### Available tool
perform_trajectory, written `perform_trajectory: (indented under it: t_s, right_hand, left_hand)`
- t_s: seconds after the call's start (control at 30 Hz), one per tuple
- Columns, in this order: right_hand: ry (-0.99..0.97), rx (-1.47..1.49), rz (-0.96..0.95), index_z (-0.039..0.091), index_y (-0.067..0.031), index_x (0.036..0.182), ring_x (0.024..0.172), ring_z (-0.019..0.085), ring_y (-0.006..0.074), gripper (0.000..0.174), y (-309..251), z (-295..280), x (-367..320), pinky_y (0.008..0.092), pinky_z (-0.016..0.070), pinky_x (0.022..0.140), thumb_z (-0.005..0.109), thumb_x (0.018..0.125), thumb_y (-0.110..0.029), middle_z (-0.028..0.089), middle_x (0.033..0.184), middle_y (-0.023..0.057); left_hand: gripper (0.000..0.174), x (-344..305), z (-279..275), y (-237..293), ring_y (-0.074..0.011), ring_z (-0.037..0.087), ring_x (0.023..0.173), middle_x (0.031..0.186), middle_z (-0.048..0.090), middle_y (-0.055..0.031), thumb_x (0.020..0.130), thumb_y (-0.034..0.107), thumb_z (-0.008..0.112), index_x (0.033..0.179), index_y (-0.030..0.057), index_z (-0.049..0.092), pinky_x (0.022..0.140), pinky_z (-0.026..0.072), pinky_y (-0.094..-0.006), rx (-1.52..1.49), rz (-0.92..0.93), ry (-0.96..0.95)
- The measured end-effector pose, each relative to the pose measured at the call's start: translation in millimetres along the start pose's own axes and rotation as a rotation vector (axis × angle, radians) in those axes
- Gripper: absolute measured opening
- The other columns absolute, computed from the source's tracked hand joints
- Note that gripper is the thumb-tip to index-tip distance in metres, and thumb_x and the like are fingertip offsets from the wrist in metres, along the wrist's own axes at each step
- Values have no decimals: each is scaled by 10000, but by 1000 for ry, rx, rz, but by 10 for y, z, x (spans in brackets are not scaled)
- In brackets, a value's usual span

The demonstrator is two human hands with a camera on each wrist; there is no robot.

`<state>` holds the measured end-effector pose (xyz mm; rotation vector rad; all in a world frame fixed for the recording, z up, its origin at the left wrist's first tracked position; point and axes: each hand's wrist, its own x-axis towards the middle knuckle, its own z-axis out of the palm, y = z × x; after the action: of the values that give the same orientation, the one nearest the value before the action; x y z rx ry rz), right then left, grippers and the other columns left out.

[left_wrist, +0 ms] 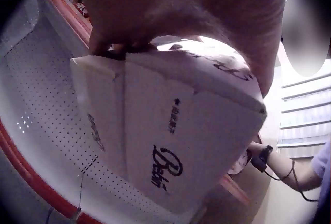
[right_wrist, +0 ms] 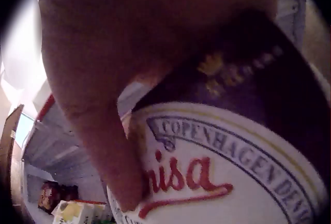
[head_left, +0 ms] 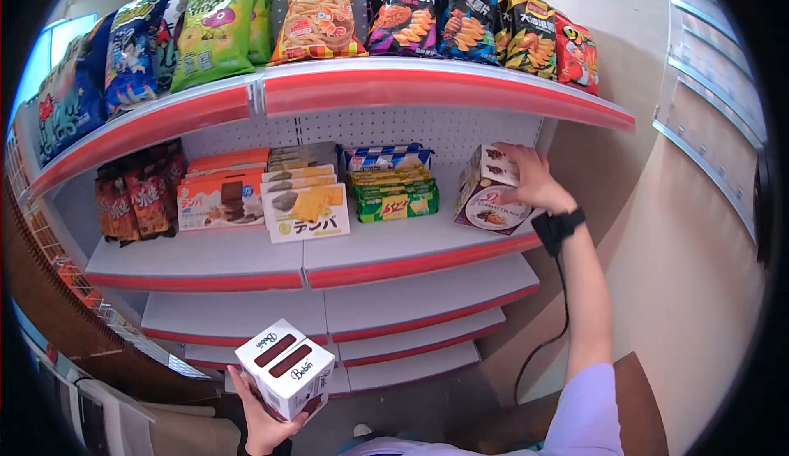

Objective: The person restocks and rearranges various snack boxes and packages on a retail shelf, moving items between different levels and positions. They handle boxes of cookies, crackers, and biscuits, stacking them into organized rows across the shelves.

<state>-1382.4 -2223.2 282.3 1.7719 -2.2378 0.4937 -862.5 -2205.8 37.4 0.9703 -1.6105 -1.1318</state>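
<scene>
The right hand (head_left: pixel 538 180) grips the purple box (head_left: pixel 495 211) at the right end of the middle shelf (head_left: pixel 386 250), fingers bent over its top and right side, thumb pressed against the front face. The left hand (head_left: pixel 267 427) is partly closed around two white boxes (head_left: pixel 288 374), held side by side below and nearer than that shelf, thumb on one side and fingers on the other.

For a steady hold on the purple box, even pressure from thumb and fingers seems best, kept near the edges where card is stiffest; a hard push on the broad front could dent it. Keeping it square to the shelf edge should spare the green packets (head_left: pixel 399 201) to its left a knock. The white boxes call for a firm but light squeeze, since they look separate and could slide against each other along their seam.

The white boxes look like smooth, matte card with crisp corners, black lettering and dark red strips. The purple box is a printed carton with a large pale oval on the front. The green packets are crinkled, shiny film, as are the plump bags (head_left: pixel 215 32) above; the back panel (head_left: pixel 394 129) is perforated with small round holes.
</scene>
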Motion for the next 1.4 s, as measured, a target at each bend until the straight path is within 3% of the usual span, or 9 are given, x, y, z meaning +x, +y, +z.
perform_trajectory:
  t_s: [0.27,0.37,0.83,0.93,0.97,1.0,1.07,1.13,1.4]
  right_hand:
    - [-315,157,-20,445,-100,1328,1158,510,339,948,320,172,1219,382,385,998,838,482,-272,544,1267,166]
    - [-334,-110,-1,581,-70,1195,1077,554,269,618,346,235,1550,367,431,940,810,643,-228,606,1165,136]
    - [-298,384,-24,531,-99,1286,1092,551,254,572,1303,1106,1677,339,417,964,737,764,-205,589,1202,133]
    - [-21,-132,-342,504,-102,1309,1178,493,303,574,1050,941,1437,365,365,1021,706,775,-167,566,1236,151]
    - [90,-59,-380,504,-109,1309,1214,456,325,578,893,869,1307,391,338,1041,701,768,-156,536,1276,150]
    - [203,15,-417,504,-115,1309,1250,419,347,583,706,775,1163,416,311,1060,697,760,-144,506,1316,148]
    - [105,310,-445,484,-63,1301,1276,392,377,577,210,484,767,453,308,1060,685,770,-170,476,1323,203]
    - [110,226,-551,478,-68,1309,1282,387,373,593,-121,341,473,445,304,1068,693,766,-173,459,1341,200]
    - [-509,859,-404,317,-47,1427,1343,338,318,778,-391,433,-259,403,294,1095,716,816,-314,344,1451,186]
  left_hand:
    - [1378,315,121,-190,-343,288,1355,1493,177,-226,599,319,863,1463,50,-177,1102,249,-463,-53,40,47]
    - [1373,302,214,-261,-344,324,1334,1459,232,-204,604,277,852,1456,87,-208,1078,295,-482,-67,82,114]
    - [1372,341,730,26,-342,353,1320,1461,238,-182,629,327,830,1437,87,-252,1065,307,-497,79,68,177]
    - [1436,391,783,205,-341,326,1335,1477,204,-173,603,364,846,1407,103,-316,1062,305,-502,70,86,135]
    - [1135,473,923,354,-280,434,1262,1390,389,-154,719,253,794,1497,82,-15,1015,376,-435,-24,308,214]
    - [1135,458,944,340,-280,434,1262,1390,389,-154,719,253,794,1497,82,-15,1015,376,-435,-22,308,218]
    - [1220,438,988,259,-286,468,1214,1344,407,-169,593,183,851,1478,44,23,1019,384,-430,-438,40,134]
    - [959,433,994,196,-294,522,1178,1296,501,-161,612,131,844,1392,-9,303,982,440,-441,-561,-60,-37]
    - [1077,916,1477,670,-261,429,1246,1348,392,-162,663,159,804,1442,10,75,1033,374,-406,-615,-150,-269]
